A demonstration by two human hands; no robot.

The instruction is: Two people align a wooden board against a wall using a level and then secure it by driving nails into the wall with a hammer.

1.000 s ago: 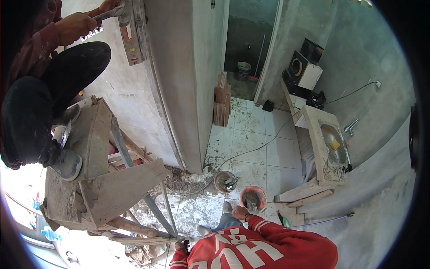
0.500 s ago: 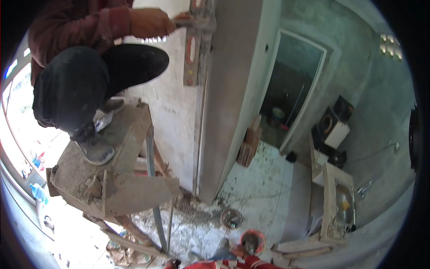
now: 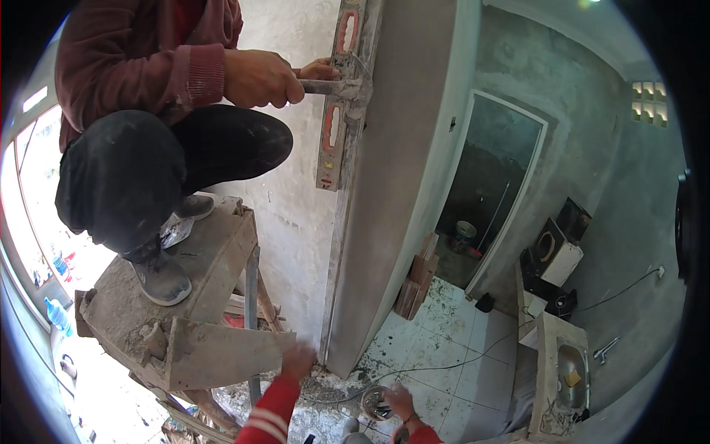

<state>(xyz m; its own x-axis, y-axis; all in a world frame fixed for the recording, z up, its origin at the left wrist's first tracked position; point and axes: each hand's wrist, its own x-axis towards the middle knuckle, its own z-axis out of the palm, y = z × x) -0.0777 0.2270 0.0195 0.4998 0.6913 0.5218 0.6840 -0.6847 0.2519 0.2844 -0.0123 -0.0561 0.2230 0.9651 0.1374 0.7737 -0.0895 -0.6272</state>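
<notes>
Left hand [image 3: 299, 360]: mine, in a red sleeve with white stripes, raised low in the view just beside the lower edge of the rough grey wooden scaffold platform [image 3: 194, 318] and near the foot of the grey plastered wall corner [image 3: 384, 222]. It is blurred; I cannot tell whether the grip is apart or together, and nothing shows in it.

Right hand [image 3: 400, 400]: mine, low and right of the left one, touching or just beside the small round metal tin [image 3: 376, 403] that stands on the floor among mortar debris at the base of the wall corner. I cannot tell whether the grip is clamped on the tin or only lies against it.

Floor [image 3: 451, 355]: white tiles, spattered with grey mortar near the corner; a thin dark cable crosses them.

Other person: crouches on the scaffold platform in a dark red hooded top, black trousers and grey shoes [image 3: 159, 277]. That person's hands [image 3: 259, 76] hold a trowel [image 3: 329, 86] against the long grey spirit level with orange windows [image 3: 339, 111], which stands upright along the edge of the wall corner.

Further items: stacked brown wooden pieces [image 3: 416, 285] leaning at the wall beside the doorway; a small bucket [image 3: 464, 235] inside the dark doorway; a black and white speaker box [image 3: 556, 251] to the right; a steel sink basin [image 3: 571, 366] in a grey surface at lower right; a blue plastic bottle [image 3: 56, 314] at far left below the platform.
</notes>
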